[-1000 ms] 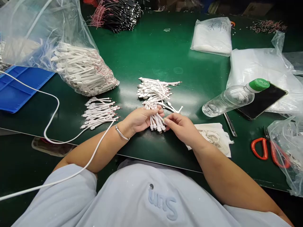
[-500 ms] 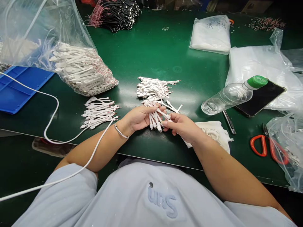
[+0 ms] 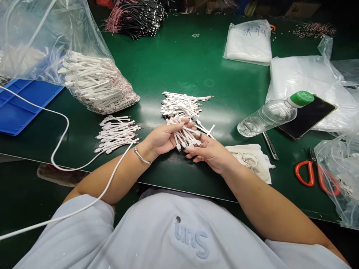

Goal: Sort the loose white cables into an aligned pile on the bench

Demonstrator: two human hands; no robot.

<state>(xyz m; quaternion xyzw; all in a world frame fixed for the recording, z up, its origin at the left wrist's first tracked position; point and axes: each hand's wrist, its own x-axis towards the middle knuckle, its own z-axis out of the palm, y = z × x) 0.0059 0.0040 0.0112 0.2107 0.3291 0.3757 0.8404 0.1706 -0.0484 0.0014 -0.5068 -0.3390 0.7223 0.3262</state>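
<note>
A bunch of short white cables [image 3: 183,137] fans out between my hands, connector ends toward me. My left hand [image 3: 165,137] is closed around the bunch, its thumb lying across the top. From the right, my right hand [image 3: 209,152] grips the connector ends with thumb and fingers. Just beyond, a pile of the same white cables [image 3: 179,104] lies on the green table [image 3: 221,78], a few strays at its near right side. Another row of white cables [image 3: 117,133] is laid out left of my left wrist.
A clear bag full of cables [image 3: 97,82] stands at left near a blue tray [image 3: 25,104]. On the right are a water bottle [image 3: 267,116], a phone [image 3: 308,117], a cloth [image 3: 252,160] and red-handled scissors [image 3: 305,173]. A long white cord [image 3: 60,147] crosses my left arm.
My right hand has shifted slightly left and down, closer around the connector ends of the bunch. My left hand stays on the cables, nearly still.
</note>
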